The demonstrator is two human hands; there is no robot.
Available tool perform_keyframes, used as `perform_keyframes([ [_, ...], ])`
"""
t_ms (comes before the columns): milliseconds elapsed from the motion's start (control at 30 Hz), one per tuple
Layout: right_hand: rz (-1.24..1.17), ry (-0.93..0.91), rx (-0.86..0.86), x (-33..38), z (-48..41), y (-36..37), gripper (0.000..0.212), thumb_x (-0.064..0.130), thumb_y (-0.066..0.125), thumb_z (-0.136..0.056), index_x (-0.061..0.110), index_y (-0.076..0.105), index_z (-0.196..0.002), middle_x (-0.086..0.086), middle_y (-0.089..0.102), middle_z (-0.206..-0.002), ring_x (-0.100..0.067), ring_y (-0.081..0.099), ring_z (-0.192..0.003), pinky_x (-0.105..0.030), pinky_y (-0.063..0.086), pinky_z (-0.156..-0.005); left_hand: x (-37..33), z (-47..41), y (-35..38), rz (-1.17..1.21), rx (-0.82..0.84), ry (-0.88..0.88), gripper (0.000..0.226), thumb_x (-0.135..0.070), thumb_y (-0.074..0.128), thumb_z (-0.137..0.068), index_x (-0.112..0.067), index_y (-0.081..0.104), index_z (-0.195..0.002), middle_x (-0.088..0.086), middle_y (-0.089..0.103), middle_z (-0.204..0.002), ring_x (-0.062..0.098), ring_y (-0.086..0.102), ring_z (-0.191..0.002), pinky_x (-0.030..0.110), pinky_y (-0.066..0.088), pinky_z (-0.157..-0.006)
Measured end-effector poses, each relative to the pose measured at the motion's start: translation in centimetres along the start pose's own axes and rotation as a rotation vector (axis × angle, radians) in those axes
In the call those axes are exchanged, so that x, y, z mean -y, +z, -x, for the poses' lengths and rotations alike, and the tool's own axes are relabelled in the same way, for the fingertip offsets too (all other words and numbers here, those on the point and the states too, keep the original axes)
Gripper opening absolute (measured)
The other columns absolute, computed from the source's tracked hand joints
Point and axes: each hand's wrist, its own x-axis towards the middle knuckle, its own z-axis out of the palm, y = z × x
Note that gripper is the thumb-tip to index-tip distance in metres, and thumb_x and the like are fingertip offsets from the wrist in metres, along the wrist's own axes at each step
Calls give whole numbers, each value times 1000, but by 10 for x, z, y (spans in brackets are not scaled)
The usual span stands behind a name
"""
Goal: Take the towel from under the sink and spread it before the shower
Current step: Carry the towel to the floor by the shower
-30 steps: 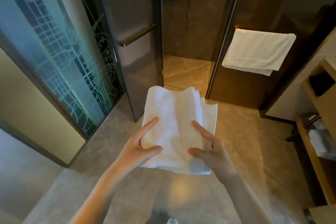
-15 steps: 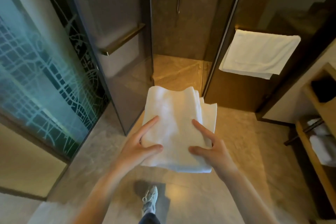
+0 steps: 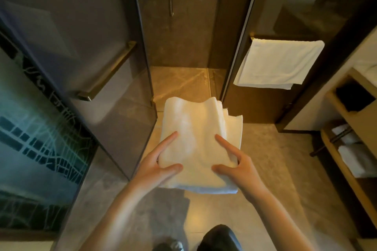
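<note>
A folded white towel [image 3: 195, 138] is held flat in the air in front of me, above the stone floor. My left hand [image 3: 157, 166] grips its near left edge, thumb and forefinger on top. My right hand [image 3: 238, 167] grips its near right edge the same way. Straight ahead the shower [image 3: 179, 81] stands with its doorway open, its lit floor showing just beyond the towel's far edge.
The open glass shower door [image 3: 98, 51] with a bar handle juts out on the left. Another white towel [image 3: 279, 63] hangs on the right glass panel. A wooden shelf unit [image 3: 353, 149] with rolled towels stands at right. My knee [image 3: 220, 238] and a shoe [image 3: 170, 245] show below.
I have stepped closer to the shower; the doorway and hanging towel loom larger. The towel stays folded in both hands, grip unchanged.
</note>
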Motion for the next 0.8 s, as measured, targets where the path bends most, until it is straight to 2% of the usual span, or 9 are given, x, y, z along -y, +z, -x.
perform_keyframes([
  [67,-2,10,-11,1,-17,-7,74,5,77,-76,55,56,-126,49,54,-110,29,48,-99,1,44,-64,3,-22,1,1,12,-6,78,-21,79,-75,-54,44,-136,-28,48,-141,0,44,-131,37,45,-104],
  [233,18,44,-19,-3,-63,-33,74,7,77,-75,57,55,-125,49,54,-108,25,51,-98,-3,47,-64,10,-75,14,37,25,-30,79,-10,79,-78,-55,45,-135,-34,50,-133,-4,49,-124,26,50,-97],
  [367,50,29,-4,-8,-104,-63,74,11,77,-75,59,53,-126,40,53,-123,15,48,-115,-12,49,-78,11,-117,33,69,5,-46,78,-10,77,-80,-55,45,-134,-37,48,-134,-5,47,-126,26,50,-96],
  [433,52,19,16,-11,-125,-79,74,10,77,-75,59,54,-125,40,53,-124,11,49,-117,-11,50,-77,12,-138,44,88,-8,-50,77,-8,76,-80,-55,46,-133,-37,49,-132,-5,48,-124,21,51,-91],
  [567,80,40,52,-21,-173,-114,73,11,77,-76,61,53,-125,35,55,-126,0,49,-123,-21,50,-86,19,-182,68,116,-53,-60,77,-3,76,-80,-52,49,-133,-37,51,-130,-8,50,-121,12,49,-85],
  [633,100,46,75,-26,-196,-127,73,14,76,-76,62,52,-124,34,53,-128,-4,48,-125,-23,50,-88,25,-203,77,132,-58,-59,77,-2,76,-80,-46,48,-137,-30,51,-135,-4,50,-124,15,50,-87],
  [700,121,62,83,-32,-217,-137,73,15,76,-76,63,51,-125,31,51,-132,-9,45,-128,-36,47,-100,33,-222,82,154,-50,-88,76,-3,76,-80,-42,46,-139,-25,52,-138,1,50,-126,20,51,-90],
  [733,127,70,89,-34,-225,-139,73,15,76,-75,62,51,-125,31,51,-133,-9,45,-129,-41,45,-104,37,-229,83,156,-48,-98,77,-3,75,-81,-42,46,-140,-25,52,-137,1,50,-126,20,51,-90],
  [800,135,84,95,-41,-244,-142,74,14,77,-75,62,51,-125,36,51,-130,-3,46,-127,-39,43,-105,46,-246,84,123,-52,-120,77,-4,76,-81,-43,45,-139,-31,52,-134,-4,49,-125,15,49,-90],
])
